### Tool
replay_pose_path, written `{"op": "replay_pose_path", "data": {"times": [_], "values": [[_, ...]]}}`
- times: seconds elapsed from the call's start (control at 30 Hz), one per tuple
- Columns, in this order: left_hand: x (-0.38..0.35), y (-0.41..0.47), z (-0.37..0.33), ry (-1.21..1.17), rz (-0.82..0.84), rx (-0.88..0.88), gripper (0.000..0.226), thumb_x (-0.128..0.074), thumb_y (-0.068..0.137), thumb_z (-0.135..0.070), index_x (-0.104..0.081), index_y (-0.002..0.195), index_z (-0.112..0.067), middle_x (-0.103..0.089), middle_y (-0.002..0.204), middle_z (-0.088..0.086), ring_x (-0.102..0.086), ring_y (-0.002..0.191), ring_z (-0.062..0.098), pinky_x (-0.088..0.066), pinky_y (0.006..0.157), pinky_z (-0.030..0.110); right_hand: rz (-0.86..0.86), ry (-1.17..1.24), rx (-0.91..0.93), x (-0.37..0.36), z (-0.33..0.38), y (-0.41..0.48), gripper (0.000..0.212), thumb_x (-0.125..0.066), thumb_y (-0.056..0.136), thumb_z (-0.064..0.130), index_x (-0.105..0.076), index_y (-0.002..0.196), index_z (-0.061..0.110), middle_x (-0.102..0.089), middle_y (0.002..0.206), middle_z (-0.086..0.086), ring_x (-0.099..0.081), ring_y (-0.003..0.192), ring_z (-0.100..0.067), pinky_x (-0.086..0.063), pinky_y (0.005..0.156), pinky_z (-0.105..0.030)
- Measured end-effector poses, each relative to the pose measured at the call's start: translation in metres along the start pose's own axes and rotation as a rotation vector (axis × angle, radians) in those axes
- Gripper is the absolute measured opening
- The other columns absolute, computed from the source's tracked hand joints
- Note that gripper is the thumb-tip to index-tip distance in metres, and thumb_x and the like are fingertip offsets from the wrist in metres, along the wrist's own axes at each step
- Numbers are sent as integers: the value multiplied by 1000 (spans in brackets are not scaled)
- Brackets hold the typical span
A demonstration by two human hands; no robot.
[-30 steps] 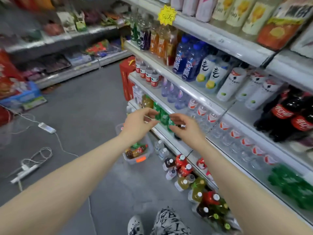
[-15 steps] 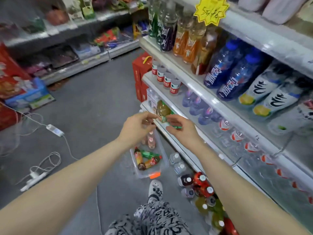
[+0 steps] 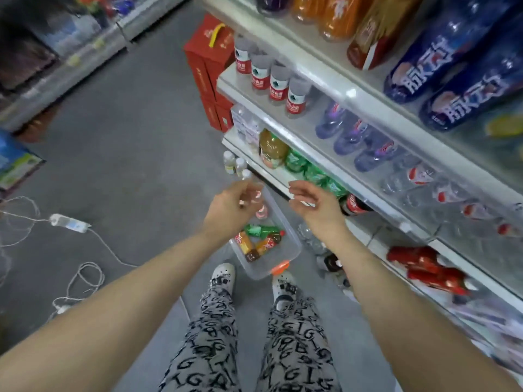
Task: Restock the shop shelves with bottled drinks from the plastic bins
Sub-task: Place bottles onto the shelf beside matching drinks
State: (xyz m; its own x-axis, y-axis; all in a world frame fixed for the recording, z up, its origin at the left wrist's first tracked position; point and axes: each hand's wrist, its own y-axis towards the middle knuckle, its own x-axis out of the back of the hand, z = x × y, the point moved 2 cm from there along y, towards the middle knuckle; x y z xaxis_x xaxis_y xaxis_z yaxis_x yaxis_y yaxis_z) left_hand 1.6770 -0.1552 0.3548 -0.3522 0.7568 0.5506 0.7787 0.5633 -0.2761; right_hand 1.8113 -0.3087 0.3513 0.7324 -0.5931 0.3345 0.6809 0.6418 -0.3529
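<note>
The right hand (image 3: 314,202) hangs empty, fingers loosely spread, near the shelf (image 3: 268,175) edge. The left hand (image 3: 232,203) curls its fingers, too blurred to show any hold; bottles (image 3: 260,230) lie in the clear bin (image 3: 291,244) on the floor below

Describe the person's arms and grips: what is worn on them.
Both arms are bare as far as the frame shows: no sleeve on the left arm or the right arm. The left grip and right grip are bare hands, without gloves; no watch, band or ring shows, though the left fingers are blurred.
</note>
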Motion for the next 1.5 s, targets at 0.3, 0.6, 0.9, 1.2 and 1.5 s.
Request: {"op": "replay_pose_path", "data": {"times": [0.3, 0.6, 0.9, 1.2, 1.5], "values": [[-54, 59, 126, -97, 160, 149, 34, -71, 86, -8, -64, 118, -18, -63, 100, -13, -62, 89, 4, -54, 80, 19, -120, 82, -300, -76, -131, 27, 38, -65, 93, -1, -64, 127, 14, -67, 113, 8, -62, 111, -12, -49, 105, -33], [-182, 98, 290, -120, 299, 268, 44, -75, 79, -8, -60, 119, -20, -64, 109, 5, -62, 101, 22, -53, 92, 38, -133, 150, -565, -164, -325, 69, 35, -63, 87, -3, -63, 117, 15, -55, 73, 21, -54, 68, 6, -40, 77, -17], [-293, 137, 406, 18, 527, 224, 50, -69, 84, 3, -57, 129, -18, -61, 102, -10, -62, 87, 15, -52, 70, 15, -182, 124, -760, -225, -468, 125, 49, -68, 91, 10, -45, 134, 11, -57, 97, 2, -58, 102, -21, -48, 91, -38], [-369, 173, 470, 204, 630, 73, 54, -68, 91, -20, -47, 141, -14, -57, 137, 8, -54, 124, 24, -34, 95, 20, -288, 277, -950, -258, -566, 173, 52, -69, 91, 17, -47, 137, 10, -66, 121, -8, -62, 102, -23, -51, 91, -31], [-402, 188, 500, 245, 721, 91, 40, -67, 88, -11, -58, 127, -17, -67, 116, 6, -61, 109, 24, -47, 95, 33, -394, 490, -845, -274, -598, 178, 83, -85, 57, 36, -54, 130, 10, -74, 109, -3, -70, 104, -22, -53, 100, -49]]}}
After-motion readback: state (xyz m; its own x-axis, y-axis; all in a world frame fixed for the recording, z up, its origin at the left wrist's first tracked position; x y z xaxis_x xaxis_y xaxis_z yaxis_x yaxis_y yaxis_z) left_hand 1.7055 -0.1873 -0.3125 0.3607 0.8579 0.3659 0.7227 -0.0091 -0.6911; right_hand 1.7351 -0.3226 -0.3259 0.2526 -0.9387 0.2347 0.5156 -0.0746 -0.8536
